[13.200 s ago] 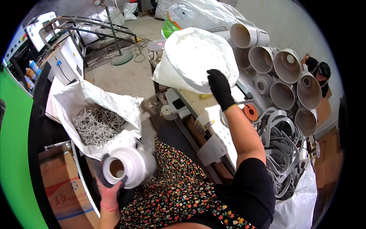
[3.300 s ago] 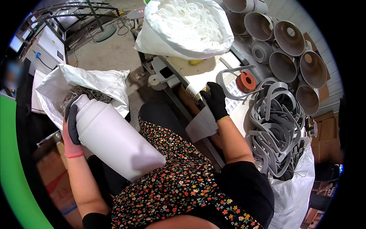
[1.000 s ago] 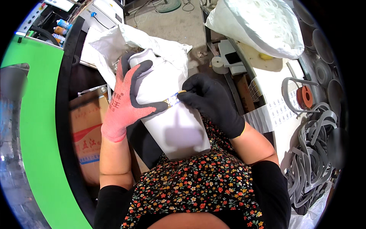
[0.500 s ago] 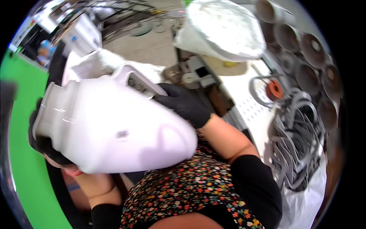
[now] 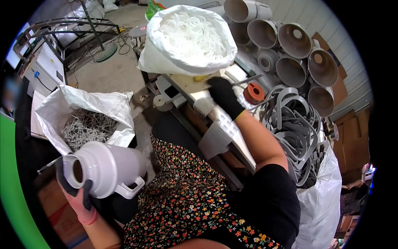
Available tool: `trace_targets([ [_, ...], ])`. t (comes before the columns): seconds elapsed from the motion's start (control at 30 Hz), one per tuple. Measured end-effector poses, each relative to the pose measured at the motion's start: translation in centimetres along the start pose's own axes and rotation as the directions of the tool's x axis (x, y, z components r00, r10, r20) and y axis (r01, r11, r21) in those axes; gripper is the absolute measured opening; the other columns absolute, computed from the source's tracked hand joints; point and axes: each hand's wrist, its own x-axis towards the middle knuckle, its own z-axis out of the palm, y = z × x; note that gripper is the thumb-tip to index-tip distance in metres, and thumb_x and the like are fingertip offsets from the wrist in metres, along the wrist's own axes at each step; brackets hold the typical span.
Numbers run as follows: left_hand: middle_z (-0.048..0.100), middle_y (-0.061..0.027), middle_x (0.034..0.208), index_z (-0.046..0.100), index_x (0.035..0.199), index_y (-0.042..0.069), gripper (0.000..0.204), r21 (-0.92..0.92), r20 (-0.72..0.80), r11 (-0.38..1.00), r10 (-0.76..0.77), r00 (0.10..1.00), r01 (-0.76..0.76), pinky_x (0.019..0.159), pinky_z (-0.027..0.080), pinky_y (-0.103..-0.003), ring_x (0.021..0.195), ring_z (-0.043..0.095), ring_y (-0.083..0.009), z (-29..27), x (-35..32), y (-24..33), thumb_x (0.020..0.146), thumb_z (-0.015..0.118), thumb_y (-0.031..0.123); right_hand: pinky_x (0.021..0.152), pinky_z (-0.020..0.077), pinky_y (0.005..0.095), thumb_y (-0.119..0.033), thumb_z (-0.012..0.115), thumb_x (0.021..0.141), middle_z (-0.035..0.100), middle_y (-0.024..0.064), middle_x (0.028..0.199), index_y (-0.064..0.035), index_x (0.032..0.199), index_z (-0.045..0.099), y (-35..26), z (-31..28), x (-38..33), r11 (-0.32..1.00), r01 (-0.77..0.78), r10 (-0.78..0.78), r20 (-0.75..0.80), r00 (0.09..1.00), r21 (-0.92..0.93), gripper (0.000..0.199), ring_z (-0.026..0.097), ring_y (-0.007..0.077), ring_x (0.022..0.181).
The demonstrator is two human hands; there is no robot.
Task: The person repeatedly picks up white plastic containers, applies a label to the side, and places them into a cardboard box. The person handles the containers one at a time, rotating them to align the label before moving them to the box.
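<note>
A large pale plastic jug [image 5: 128, 164] lies tilted at the left, its round mouth toward the left and its looped handle at the lower right. My left hand [image 5: 78, 191], in a pink-and-dark glove, is closed on the jug's mouth rim. My right hand [image 5: 226, 97], in a black glove, reaches over the white worktop [image 5: 244, 151], its fingers dark and partly hidden. Close to its fingertips lies a small yellow thing [image 5: 201, 77]. Just right of that hand are a reddish-brown ring-shaped roll [image 5: 253, 93] and a sheet of printed labels [image 5: 227, 126].
An open white sack of clear rings [image 5: 151, 58] stands at the far end of the worktop. Grey curved handles [image 5: 290, 128] are heaped at the right. Behind them pale jug bodies [image 5: 294, 39] are stacked. Another sack [image 5: 49, 110] holds thin grey pieces at the left.
The jug has swung lower left and turned, its handle now toward me. My right hand has let go of its handle and moved over the worktop. The view has shifted right.
</note>
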Motion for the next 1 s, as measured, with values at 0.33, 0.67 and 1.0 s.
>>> trace_targets([
  [0.33, 0.048, -0.0152, 0.138, 0.035, 0.144, -0.001, 0.094, -0.196, 0.033, 0.948, -0.248, 0.968, 0.250, 0.107, 0.040, -0.040, 0.125, 0.050, -0.0284, 1.4, -1.8, -0.8, 0.062, 0.079, 0.011, 0.077, 0.0524, 0.0468, -0.022, 0.059, 0.081, 0.071, 0.0144, 0.091, -0.0107, 0.086, 0.072, 18.7, -5.8, -2.2, 0.604, 0.025, 0.602, 0.477, 0.640, -0.796, 0.018, 0.069, 0.0308, 0.087],
  [0.67, 0.041, -0.0264, 0.140, 0.031, 0.146, 0.022, 0.095, 0.038, 0.191, 0.983, 0.172, 0.966, -0.182, 0.106, 0.034, -0.057, 0.132, 0.039, -0.0430, -0.1, -3.7, -0.3, 0.068, 0.084, 0.036, 0.075, 0.0509, 0.0277, -0.022, 0.065, 0.090, 0.063, -0.0021, 0.096, -0.0045, 0.130, 0.055, -12.2, -8.2, 7.7, 0.268, -0.642, 0.338, 0.553, 0.761, 0.719, 0.044, 0.059, 0.0088, 0.077],
  [1.0, 0.045, -0.0174, 0.134, 0.029, 0.139, 0.031, 0.087, 0.301, 0.140, 0.910, 0.254, 0.957, -0.286, 0.103, 0.041, -0.057, 0.126, 0.044, -0.0400, 1.7, -8.1, 2.4, 0.069, 0.080, 0.023, 0.083, 0.0544, 0.0332, 0.001, 0.048, 0.093, 0.032, -0.0048, 0.064, -0.0042, 0.138, 0.043, -30.6, 0.9, 2.2, -0.324, -0.382, -0.039, 0.391, 0.919, 0.865, 0.046, 0.040, 0.0050, 0.057],
])
